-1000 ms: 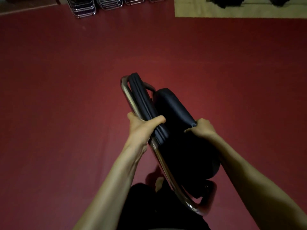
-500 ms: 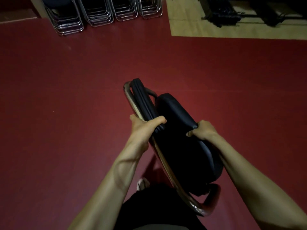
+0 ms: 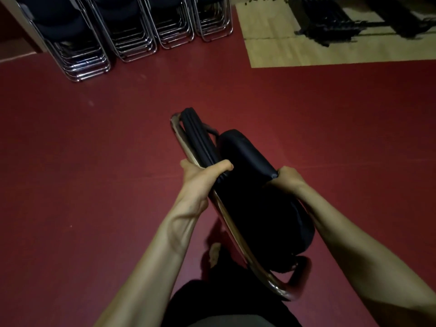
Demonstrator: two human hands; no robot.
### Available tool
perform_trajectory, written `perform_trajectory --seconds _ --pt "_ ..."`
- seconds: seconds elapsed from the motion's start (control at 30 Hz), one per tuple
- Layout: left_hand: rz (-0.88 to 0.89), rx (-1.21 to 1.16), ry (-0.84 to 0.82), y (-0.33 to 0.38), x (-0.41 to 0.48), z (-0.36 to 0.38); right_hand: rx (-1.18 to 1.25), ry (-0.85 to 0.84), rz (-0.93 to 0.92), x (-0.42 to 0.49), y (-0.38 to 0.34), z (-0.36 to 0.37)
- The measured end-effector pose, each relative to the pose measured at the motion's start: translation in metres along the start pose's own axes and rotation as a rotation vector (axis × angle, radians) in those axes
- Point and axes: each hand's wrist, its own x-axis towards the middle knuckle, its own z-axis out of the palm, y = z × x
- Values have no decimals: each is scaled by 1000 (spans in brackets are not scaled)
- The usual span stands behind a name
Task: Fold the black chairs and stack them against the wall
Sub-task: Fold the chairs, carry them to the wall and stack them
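Folded black padded chair with chrome tube frame [image 3: 247, 185] held off the floor at centre frame, carried edge-on. Its long axis runs diagonally, top end toward upper centre, looped foot end toward lower right near the person's body. Left hand [image 3: 200, 178] clenched round the chrome side tube and the edge of the backrest pad, thumb over the top. Right hand [image 3: 289, 179] grasping the corner of the seat cushion, fingers curled under it and out of sight. Both hands sit at about mid-length, one on each side of the chair; the left is on the side toward the goal. Rows of folded black chairs with chrome legs [image 3: 85, 55] stand leaning together in the upper left of the frame, well apart from the carried chair. Bare dark red floor [image 3: 94, 173] lies between, nothing in the path. Pale wooden floor panel [image 3: 306, 53] at upper right, dark blurred equipment [image 3: 330, 27] on it, off the route. Judgement: carry ahead and leftward, then turn the chair to match the rows.
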Motion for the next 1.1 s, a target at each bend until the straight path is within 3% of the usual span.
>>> perform_trajectory --seconds 0.3,0.7,1.1 --pt "58 6 -43 128 261 15 -7 21 10 212 -176 -69" --pt "1 -31 -136 308 608 50 -25 46 76 502 -398 -170" --pt "-10 -63 -40 481 935 88 -76 -36 29 815 -622 -266"
